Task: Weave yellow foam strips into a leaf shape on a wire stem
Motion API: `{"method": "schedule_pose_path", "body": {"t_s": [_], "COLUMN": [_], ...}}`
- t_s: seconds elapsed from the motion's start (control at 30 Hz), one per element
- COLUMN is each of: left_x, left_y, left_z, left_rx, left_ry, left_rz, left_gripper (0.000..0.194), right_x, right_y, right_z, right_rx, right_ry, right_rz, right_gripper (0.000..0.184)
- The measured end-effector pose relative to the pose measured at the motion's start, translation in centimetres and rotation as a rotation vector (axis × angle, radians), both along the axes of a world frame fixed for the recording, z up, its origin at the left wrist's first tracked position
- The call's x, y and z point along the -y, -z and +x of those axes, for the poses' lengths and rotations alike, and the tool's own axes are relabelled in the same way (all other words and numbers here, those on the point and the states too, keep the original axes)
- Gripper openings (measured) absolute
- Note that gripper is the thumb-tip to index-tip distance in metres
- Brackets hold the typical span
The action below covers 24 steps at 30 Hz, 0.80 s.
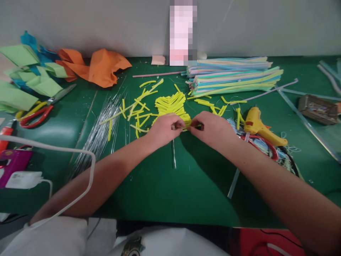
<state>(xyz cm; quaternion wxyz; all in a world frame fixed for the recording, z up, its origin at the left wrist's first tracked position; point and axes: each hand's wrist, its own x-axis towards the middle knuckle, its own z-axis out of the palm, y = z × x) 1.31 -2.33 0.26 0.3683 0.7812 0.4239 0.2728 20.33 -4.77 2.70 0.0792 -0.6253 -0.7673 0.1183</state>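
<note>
At the middle of the table lies a leaf-shaped piece of yellow chenille stems (170,105), its short lengths set in slanting rows along a centre line. My left hand (166,129) pinches at its lower edge with thumb and forefinger. Opposite it, my right hand (210,128) is also closed in a pinch, and a thin yellow stem piece (184,130) stretches between the two sets of fingertips. Below the left fingers a twisted wire stalk (174,156) sticks out toward me. Cut yellow stem pieces (140,113) are scattered on both sides.
Silver wires (102,124) lie left, near red-and-yellow-handled scissors (39,110) and crumpled orange paper (102,67). Pastel chenille stem bundles (234,80) lie at the back. A yellow glue gun (262,128) rests right, near a small box (318,108). A white cable (92,167) crosses my left forearm.
</note>
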Motion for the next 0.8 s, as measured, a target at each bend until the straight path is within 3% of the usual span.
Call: {"method": "schedule_pose_path", "body": {"t_s": [0.23,0.43,0.57,0.67,0.8], "left_x": [0.1,0.1,0.3,0.7,1.4], "left_y": [0.1,0.1,0.1,0.0,-1.0], "left_z": [0.0,0.0,-0.3,-0.6,-1.3], "left_rx": [-0.025,0.009,0.072,0.185,0.325], "left_ry": [-0.013,-0.028,-0.016,-0.011,-0.082], "left_rz": [0.048,0.029,0.053,0.161,0.471], "left_gripper": [0.016,0.017,0.015,0.011,0.009], "right_x": [-0.2,-1.1,-2.9,-3.9,-3.9], "right_y": [-0.2,-0.6,-0.3,-0.2,-1.1], "right_z": [-0.4,-0.3,-0.1,-0.1,-0.2], "right_rx": [0.056,-0.266,-0.475,-0.547,-0.71], "right_ry": [-0.02,0.158,0.232,0.223,0.272], "right_rz": [0.023,-0.097,-0.267,-0.346,-0.404], "right_gripper": [0.021,0.028,0.052,0.06,0.051]}}
